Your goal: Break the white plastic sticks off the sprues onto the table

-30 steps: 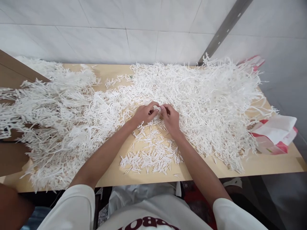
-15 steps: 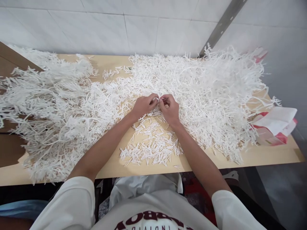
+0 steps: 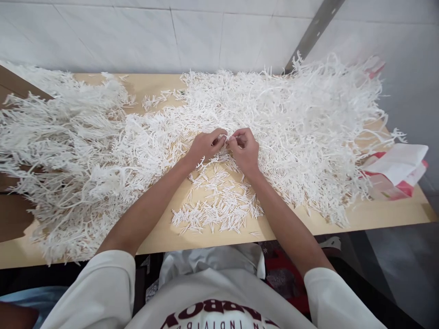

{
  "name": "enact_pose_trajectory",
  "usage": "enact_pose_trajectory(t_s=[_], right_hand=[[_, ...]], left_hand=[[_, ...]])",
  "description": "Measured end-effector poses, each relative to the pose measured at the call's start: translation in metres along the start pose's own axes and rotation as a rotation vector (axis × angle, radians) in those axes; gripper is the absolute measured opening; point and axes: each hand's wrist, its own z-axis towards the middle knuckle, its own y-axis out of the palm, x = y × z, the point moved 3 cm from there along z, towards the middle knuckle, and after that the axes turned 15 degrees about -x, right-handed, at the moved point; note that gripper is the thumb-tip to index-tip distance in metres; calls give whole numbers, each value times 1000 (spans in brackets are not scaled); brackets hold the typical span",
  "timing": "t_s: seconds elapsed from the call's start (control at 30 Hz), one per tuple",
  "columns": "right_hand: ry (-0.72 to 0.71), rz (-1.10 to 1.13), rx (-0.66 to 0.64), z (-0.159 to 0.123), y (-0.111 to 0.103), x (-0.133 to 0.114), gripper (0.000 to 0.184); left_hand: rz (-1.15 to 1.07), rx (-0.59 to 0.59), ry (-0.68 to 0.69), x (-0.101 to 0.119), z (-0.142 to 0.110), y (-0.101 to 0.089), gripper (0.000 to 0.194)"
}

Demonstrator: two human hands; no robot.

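Note:
My left hand and my right hand meet over the middle of the table, fingertips almost touching. Each is closed in a pinch on a small white branched plastic piece, mostly hidden by the fingers. Below them lies a loose patch of short white plastic sticks. Behind and to the right spreads a big heap of white branched plastic strands. Another tangled heap of white strands covers the left side, beside my left forearm.
A red and white plastic bag lies at the table's right end. Brown cardboard stands at the left edge. Behind the wooden table is a tiled wall with a metal post. Part of another person's arm shows at lower left.
My right hand has shifted slightly up and right, while my left hand stays nearly in place. Both keep pinching between the heaps. The whole view has tilted a little.

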Motion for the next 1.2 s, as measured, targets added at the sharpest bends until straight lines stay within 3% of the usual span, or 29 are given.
enact_pose_trajectory(t_s=[0.37,0.57,0.73,0.93,1.2], right_hand=[[-54,48,-26,-3,2,-2,27],[-78,-13,-5,-4,3,-2,21],[-94,-21,49,-13,1,-8,18],[-41,-81,25,-3,0,-4,11],[-26,-218,-97,2,2,6,26]], left_hand=[[-28,-51,49,3,-1,0,26],[-54,-55,1,3,4,2,20],[-269,39,-108,-10,8,-4,14],[-249,-1,-50,-5,6,-4,18],[-185,-109,64,2,2,-1,27]])
